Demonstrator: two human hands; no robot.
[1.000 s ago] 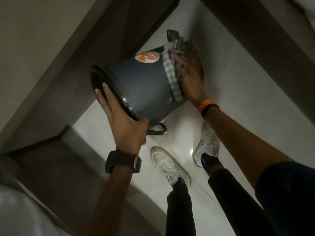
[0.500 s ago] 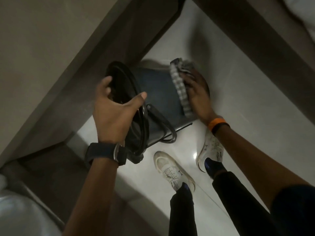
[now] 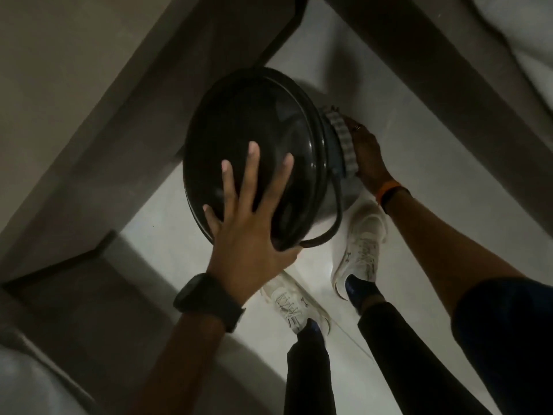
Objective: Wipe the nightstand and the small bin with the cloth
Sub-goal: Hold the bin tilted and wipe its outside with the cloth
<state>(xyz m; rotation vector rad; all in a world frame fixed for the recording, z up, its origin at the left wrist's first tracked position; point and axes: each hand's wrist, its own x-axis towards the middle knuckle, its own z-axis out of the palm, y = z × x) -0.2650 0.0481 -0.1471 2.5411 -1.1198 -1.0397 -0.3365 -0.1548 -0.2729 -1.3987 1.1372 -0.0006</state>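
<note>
The small dark grey bin [image 3: 239, 121] is held up off the floor and tipped so that its glossy black lid faces me. My left hand [image 3: 251, 220] lies spread flat on the lid, with the thumb hooked under the lower rim. A wire handle [image 3: 335, 223] hangs loose below the bin. My right hand [image 3: 366, 157] presses the grey-and-white checked cloth [image 3: 342, 142] against the bin's right side wall. Most of the bin's body is hidden behind the lid.
I stand on a pale tiled floor [image 3: 419, 130], my two white shoes [image 3: 294, 307] below the bin. A dark wooden furniture edge [image 3: 167, 94] runs diagonally at the left, another [image 3: 443, 85] at the upper right. White bedding [image 3: 526, 40] shows at the top right corner.
The bin has been turned from lying sideways until its lid faces me. My left hand has shifted from the rim onto the lid's face. The cloth has slid along the side wall.
</note>
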